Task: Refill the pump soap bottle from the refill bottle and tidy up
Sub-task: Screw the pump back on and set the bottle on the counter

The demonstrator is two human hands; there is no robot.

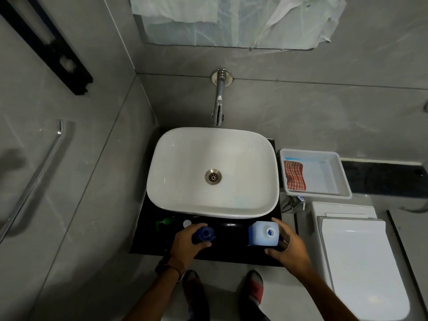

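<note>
Both hands on the bottles at the front of the counter, pour not yet begun.

Left hand (188, 245) is wrapped around the pump soap bottle (205, 234), fingers closed on its sides, open neck facing up just past the thumb; the green pump head (165, 221) and a white cap (186, 223) lie on the black counter (234, 252) just beyond the knuckles. Right hand (288, 244) is spread around the refill bottle (264, 233), thumb and fingers apart; whether they touch its walls, I cannot tell from above. Refill mouth looks uncapped, probably. To do this well: close the right hand low on the refill's sides, keep the left clamped to steady the soap bottle, lift, tip slowly so the mouths line up, with the sink (213, 205) just beyond both grips.
</note>
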